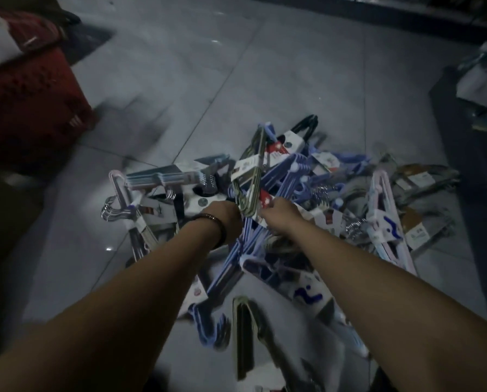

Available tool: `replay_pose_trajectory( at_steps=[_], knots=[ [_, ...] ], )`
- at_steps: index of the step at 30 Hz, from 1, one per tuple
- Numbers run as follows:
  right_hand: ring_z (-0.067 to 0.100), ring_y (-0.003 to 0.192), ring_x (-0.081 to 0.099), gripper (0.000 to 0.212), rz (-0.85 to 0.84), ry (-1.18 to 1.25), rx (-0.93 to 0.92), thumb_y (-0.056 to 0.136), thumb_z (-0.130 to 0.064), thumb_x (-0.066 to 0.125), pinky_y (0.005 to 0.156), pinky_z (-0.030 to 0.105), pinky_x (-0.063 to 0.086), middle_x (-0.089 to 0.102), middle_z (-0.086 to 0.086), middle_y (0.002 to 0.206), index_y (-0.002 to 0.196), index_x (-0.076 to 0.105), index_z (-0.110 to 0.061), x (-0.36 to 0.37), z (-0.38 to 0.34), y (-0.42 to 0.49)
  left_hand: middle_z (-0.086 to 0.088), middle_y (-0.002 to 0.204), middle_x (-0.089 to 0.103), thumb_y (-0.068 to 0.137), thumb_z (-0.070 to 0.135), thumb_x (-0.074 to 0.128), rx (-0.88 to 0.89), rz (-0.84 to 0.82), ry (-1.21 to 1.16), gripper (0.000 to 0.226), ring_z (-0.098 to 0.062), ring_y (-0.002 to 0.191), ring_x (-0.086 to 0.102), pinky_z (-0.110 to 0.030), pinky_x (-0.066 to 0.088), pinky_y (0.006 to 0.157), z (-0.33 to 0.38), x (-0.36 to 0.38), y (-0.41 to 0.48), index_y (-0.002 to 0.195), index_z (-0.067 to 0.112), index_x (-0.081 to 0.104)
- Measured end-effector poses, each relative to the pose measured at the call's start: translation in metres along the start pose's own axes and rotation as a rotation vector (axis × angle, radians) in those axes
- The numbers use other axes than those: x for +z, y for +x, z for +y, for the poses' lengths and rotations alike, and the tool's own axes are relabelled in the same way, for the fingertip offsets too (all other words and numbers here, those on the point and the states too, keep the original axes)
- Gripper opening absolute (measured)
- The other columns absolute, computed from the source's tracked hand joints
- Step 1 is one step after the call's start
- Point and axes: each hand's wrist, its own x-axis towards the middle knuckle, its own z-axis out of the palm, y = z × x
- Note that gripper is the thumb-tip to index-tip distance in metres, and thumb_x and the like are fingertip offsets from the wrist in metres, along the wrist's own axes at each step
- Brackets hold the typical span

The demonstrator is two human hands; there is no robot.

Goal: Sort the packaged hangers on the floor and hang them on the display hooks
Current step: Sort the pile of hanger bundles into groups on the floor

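A tangled pile of packaged hangers (307,176) lies on the grey tiled floor: blue, grey, olive and pale pink bundles with white card labels. My left hand (225,219), a dark bracelet on its wrist, reaches into the pile's middle with curled fingers gripping an olive-green hanger pack (249,179). My right hand (279,215) is beside it, pinching the same pack at its red and white label. The fingertips of both hands are partly hidden by hangers. A pink-and-white pack (384,222) lies at the right of the pile.
A red plastic basket (30,100) stands on the left. Dark shelving with goods (480,80) runs along the right. The tiled floor (265,80) stretches beyond the pile. More hanger packs (245,332) lie close to me, between my arms.
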Motion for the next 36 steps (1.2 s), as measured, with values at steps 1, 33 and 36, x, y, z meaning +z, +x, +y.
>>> replay_pose_trajectory(
  at_steps=[1, 33, 36],
  knots=[
    [0.033, 0.082, 0.065, 0.031, -0.001, 0.01, 0.002, 0.095, -0.043, 0.066, 0.074, 0.042, 0.055, 0.065, 0.013, 0.091, 0.093, 0.06, -0.012, 0.004, -0.007, 0.013, -0.014, 0.127, 0.069, 0.101, 0.027, 0.051, -0.004, 0.015, -0.001, 0.03, -0.035, 0.115, 0.064, -0.036, 0.05, 0.091, -0.004, -0.003, 0.01, 0.119, 0.012, 0.071],
    [0.029, 0.086, 0.068, 0.029, 0.458, 0.211, -0.246, 0.099, -0.027, 0.058, 0.071, 0.049, 0.061, 0.065, 0.008, 0.106, 0.124, 0.047, -0.018, -0.03, -0.031, -0.091, -0.012, 0.088, 0.06, 0.105, 0.03, 0.053, -0.148, 0.049, -0.973, 0.022, -0.025, 0.08, 0.061, -0.041, 0.06, 0.079, 0.032, -0.055, -0.075, 0.095, 0.012, 0.061],
    [0.021, 0.077, 0.069, 0.021, 0.47, 0.377, -0.224, 0.102, -0.022, 0.059, 0.063, 0.042, 0.061, 0.067, 0.003, 0.096, 0.12, 0.05, -0.017, -0.029, -0.019, -0.125, -0.007, 0.094, 0.061, 0.108, 0.038, 0.046, -0.121, -0.023, -0.88, 0.03, -0.027, 0.091, 0.063, -0.044, 0.057, 0.09, 0.043, -0.052, -0.109, 0.089, 0.019, 0.058]
  ],
)
